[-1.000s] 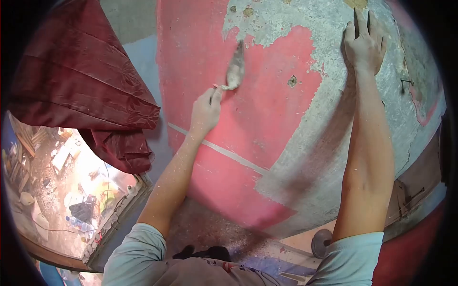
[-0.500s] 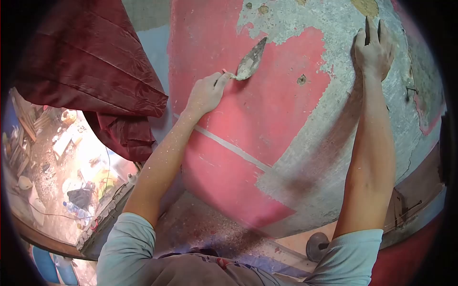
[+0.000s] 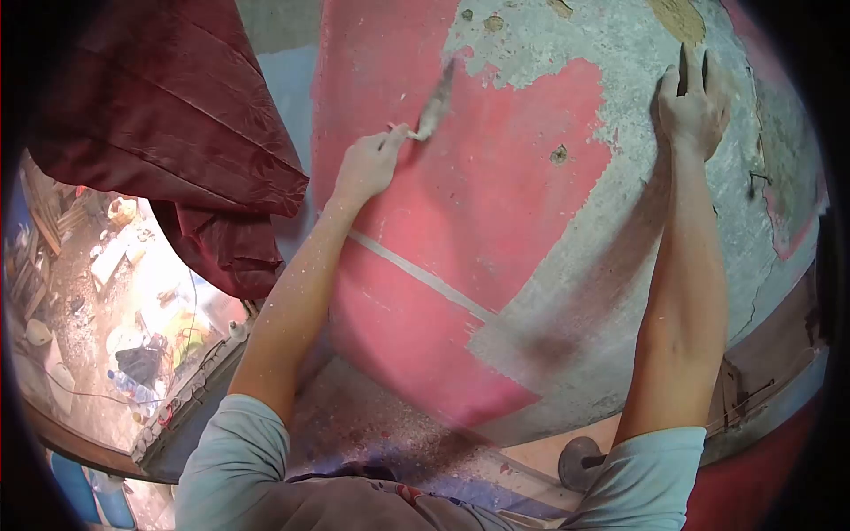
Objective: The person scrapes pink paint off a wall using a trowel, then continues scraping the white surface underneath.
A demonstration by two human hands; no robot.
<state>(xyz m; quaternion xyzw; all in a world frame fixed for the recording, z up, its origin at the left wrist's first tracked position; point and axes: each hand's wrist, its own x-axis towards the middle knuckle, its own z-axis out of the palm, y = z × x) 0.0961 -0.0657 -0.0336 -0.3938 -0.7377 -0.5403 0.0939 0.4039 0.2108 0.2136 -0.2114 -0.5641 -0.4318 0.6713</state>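
Note:
A pointed trowel (image 3: 436, 108) is held by its handle in my left hand (image 3: 367, 165), its blade slightly blurred and tip pointing up over the pink paint (image 3: 505, 203). Beside the pink area, bare grey plaster (image 3: 611, 248) shows on the same wall, with a ragged edge between the two. My right hand (image 3: 693, 106) rests on the grey plaster at the upper right, fingers spread and holding nothing. Just above its fingertips is a tan patch (image 3: 680, 19). A small hole (image 3: 559, 155) sits in the pink paint between my hands.
Dark red cloth (image 3: 177, 106) hangs at the left. Below it, an opening shows rubble and a plastic bottle (image 3: 131, 386). A metal hook (image 3: 759, 175) sticks out at the right. Beside my right sleeve is a dark rounded object (image 3: 580, 463).
My left hand and the trowel have moved left, and the blade now stands more upright. The right hand stays at the same spot on the plaster. The view has shifted slightly.

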